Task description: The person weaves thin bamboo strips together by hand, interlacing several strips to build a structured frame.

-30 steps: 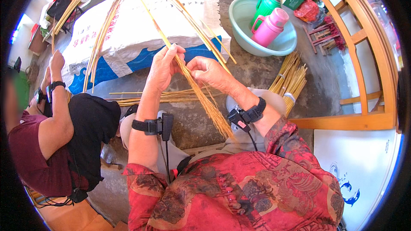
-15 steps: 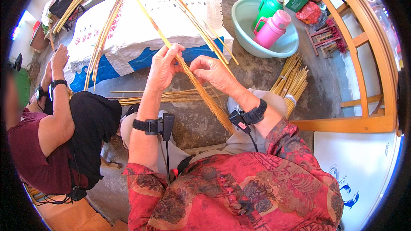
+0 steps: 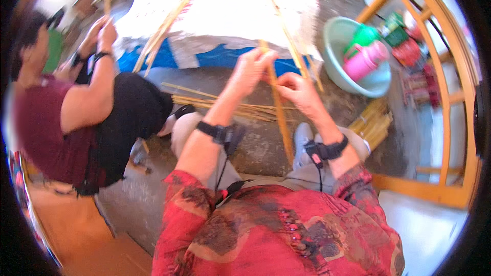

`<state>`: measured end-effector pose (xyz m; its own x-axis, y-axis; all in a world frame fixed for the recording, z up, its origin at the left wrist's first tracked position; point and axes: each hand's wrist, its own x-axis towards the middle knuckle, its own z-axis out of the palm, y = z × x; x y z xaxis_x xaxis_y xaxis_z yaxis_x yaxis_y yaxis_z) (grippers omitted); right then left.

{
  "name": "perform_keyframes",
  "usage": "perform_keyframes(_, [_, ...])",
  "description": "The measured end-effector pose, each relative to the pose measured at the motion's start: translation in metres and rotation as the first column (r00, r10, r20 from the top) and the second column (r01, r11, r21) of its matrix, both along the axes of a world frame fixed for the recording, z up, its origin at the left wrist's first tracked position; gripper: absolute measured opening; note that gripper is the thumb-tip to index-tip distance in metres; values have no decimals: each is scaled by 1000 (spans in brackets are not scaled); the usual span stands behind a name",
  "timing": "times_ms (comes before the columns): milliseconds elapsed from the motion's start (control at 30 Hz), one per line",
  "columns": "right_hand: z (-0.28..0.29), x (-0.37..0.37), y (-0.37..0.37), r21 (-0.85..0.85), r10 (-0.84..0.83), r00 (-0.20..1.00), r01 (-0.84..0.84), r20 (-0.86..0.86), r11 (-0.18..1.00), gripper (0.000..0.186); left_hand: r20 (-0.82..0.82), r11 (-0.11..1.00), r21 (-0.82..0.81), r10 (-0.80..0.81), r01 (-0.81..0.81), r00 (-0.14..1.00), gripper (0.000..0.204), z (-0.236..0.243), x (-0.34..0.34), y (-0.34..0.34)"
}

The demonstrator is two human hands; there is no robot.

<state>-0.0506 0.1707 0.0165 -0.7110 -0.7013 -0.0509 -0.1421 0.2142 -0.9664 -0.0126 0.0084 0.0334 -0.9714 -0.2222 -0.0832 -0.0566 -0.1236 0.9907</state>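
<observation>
My left hand (image 3: 249, 71) is closed on a long straw stalk (image 3: 284, 133) with a fine, brush-like lower part that hangs down between my knees. My right hand (image 3: 299, 94), just below and to the right, pinches the same straw between thumb and fingers; blur hides exactly where the fingertips grip. Behind my hands, loose stalks (image 3: 169, 23) lie across a white sack sheet (image 3: 225, 7) with a blue wavy band (image 3: 158, 51). More thin stalks (image 3: 230, 107) lie on the floor beneath it.
A seated co-worker (image 3: 87, 102) at left holds a stalk upright in both hands. At right are a pale basin (image 3: 332, 56) with pink and green flasks, a stalk bundle (image 3: 373, 128), a wooden chair-like frame (image 3: 445, 122) and bags (image 3: 406, 51). An orange board (image 3: 66, 220) lies lower left.
The whole view has swung and blurred, so the basin, sheet and my arms sit further right in the picture. My hands keep much the same hold on the straw.
</observation>
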Motion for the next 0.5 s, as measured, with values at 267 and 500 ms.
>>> perform_keyframes(267, [-9,-1,6,47,46,999,-46,5,998,9,-129,998,-70,-6,-3,992,26,-3,3,11])
perform_keyframes(500, [-15,-7,9,-53,13,991,-6,131,999,10,-145,979,-205,-23,-8,989,22,-7,2,17])
